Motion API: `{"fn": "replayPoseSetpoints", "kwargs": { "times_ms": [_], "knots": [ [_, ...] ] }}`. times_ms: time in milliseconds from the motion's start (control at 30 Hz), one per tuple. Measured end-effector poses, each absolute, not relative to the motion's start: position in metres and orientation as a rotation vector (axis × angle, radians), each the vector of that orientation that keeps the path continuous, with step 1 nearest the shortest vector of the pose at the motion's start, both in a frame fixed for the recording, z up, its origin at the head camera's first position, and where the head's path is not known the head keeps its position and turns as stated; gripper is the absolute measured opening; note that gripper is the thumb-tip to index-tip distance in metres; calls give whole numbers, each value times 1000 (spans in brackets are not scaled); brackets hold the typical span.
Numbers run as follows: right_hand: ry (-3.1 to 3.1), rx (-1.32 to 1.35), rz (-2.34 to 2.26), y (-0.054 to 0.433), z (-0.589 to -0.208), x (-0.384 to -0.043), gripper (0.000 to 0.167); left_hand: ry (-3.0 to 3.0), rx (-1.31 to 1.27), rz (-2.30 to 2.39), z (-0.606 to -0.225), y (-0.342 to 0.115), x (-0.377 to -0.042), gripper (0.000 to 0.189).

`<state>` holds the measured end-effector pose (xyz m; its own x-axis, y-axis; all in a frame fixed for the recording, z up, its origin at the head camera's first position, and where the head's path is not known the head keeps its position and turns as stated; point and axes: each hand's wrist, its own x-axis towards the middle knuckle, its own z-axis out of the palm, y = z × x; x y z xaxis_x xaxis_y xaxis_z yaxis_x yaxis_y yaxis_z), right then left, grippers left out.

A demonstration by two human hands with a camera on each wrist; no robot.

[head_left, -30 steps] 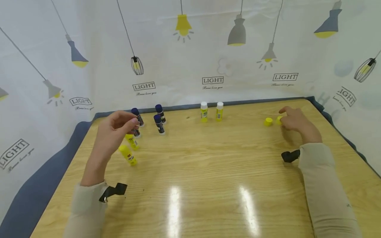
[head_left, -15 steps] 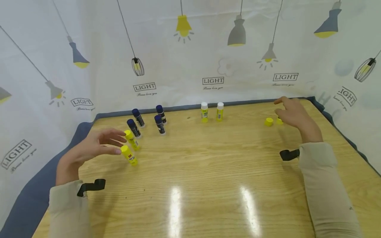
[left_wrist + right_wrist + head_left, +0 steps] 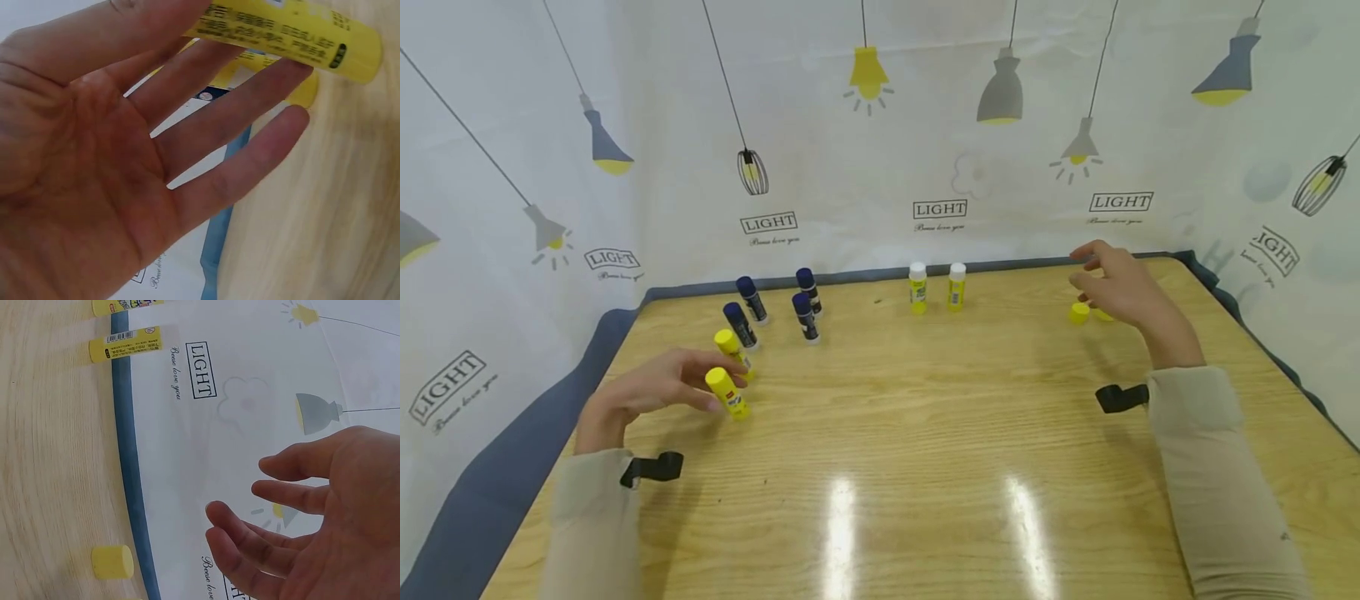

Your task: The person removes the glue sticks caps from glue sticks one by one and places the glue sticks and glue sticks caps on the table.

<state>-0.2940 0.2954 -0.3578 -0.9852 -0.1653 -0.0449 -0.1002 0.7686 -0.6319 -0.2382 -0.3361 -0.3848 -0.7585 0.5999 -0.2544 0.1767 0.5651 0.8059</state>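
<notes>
My left hand [image 3: 666, 385] reaches around the nearer yellow glue stick [image 3: 727, 393], thumb on the near side and fingers behind. In the left wrist view the fingers are nearly straight beside this glue stick [image 3: 300, 37]; contact is hard to judge. A second yellow glue stick [image 3: 730, 346] stands just behind, partly covered by the fingers. On the right, my right hand [image 3: 1123, 285] hovers with loosely bent fingers over two small yellow caps. One yellow cap [image 3: 1079, 313] shows fully; the other cap [image 3: 1102, 315] is partly hidden. Nothing is between the right fingers.
Several dark blue glue sticks [image 3: 807, 318] stand at the back left of the wooden table [image 3: 895, 433]. At the back middle are two yellow glue sticks [image 3: 918, 288] with white tops. A lamp-printed cloth [image 3: 850, 167] hangs behind the table.
My left hand has come away from the dark blue glue sticks, down to the nearer yellow one. My right hand has lifted off the caps and shifted slightly left.
</notes>
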Motion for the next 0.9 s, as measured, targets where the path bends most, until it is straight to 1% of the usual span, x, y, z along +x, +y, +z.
{"fn": "replayPoseSetpoints", "kwargs": {
  "times_ms": [100,333,433,667,900],
  "knots": [
    [2862,-223,-1013,292,-358,-294,55,2264,607,1086,-390,-334,-239,52],
    [2861,-238,-1019,287,-358,-293,55,2279,582,1045,-396,-328,-242,38],
    [2859,-259,-1018,286,-358,-293,55,2274,555,1053,-397,-328,-243,36],
    [2865,-307,-1000,278,-361,-291,51,2183,516,1129,-396,-326,-241,39],
    [2873,-338,-971,276,-362,-293,51,2166,476,1125,-380,-304,-235,46]
  ]
}}
